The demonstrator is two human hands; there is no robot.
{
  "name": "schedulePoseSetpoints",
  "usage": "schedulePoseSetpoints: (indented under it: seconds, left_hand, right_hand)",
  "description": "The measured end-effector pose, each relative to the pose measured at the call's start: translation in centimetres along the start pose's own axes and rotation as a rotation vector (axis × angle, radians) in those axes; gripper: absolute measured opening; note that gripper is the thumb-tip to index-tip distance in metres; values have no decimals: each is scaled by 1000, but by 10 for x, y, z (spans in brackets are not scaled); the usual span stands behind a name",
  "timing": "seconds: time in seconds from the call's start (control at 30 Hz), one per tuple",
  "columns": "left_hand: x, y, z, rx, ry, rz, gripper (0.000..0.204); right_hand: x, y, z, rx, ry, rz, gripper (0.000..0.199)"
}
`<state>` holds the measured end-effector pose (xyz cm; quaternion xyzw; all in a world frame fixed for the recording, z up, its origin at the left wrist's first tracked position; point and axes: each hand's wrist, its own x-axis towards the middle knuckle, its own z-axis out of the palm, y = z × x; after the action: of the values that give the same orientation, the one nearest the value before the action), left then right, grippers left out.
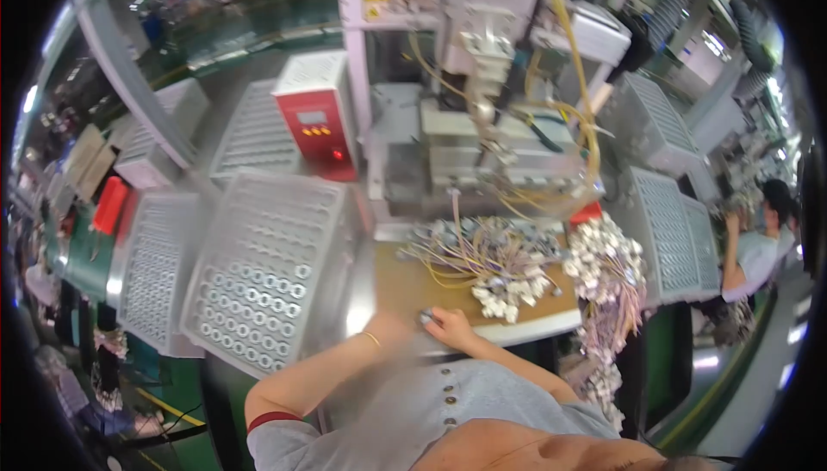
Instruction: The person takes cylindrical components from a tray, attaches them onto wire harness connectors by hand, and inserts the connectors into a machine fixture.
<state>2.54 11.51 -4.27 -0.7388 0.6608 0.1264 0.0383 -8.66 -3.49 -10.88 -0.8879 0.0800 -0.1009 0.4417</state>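
My right hand (451, 331) is closed at the front edge of the brown work board (392, 286), its fingertips pinching a small grey metallic-looking part (425, 317). Too little of that part shows to name its kind. Just left of it is my left hand (394, 326), smeared by motion, so its fingers cannot be made out. A thin yellow bracelet circles that wrist. Beyond both hands, a tangled pile of thin wires (469, 255) with white connectors (504, 303) lies on the board, under the head of a bench machine (487, 118).
Left of my arm stands a tilted pale tray (267, 238) partly filled with rows of round parts. A red and white control box (319, 131) is behind it. More wire bundles (607, 273) hang off the board's right side. A co-worker (758, 247) sits far right by other trays (672, 234).
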Motion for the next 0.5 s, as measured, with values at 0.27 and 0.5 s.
schedulePoseSetpoints:
  seconds: [0.27,0.5]
  left_hand:
    - [-7,1,-12,-52,24,-15,18]
    - [-10,6,-15,-68,-10,1,20]
  right_hand:
    - [4,-3,3,-1,-11,53,20]
    - [2,-8,5,8,35,12,14]
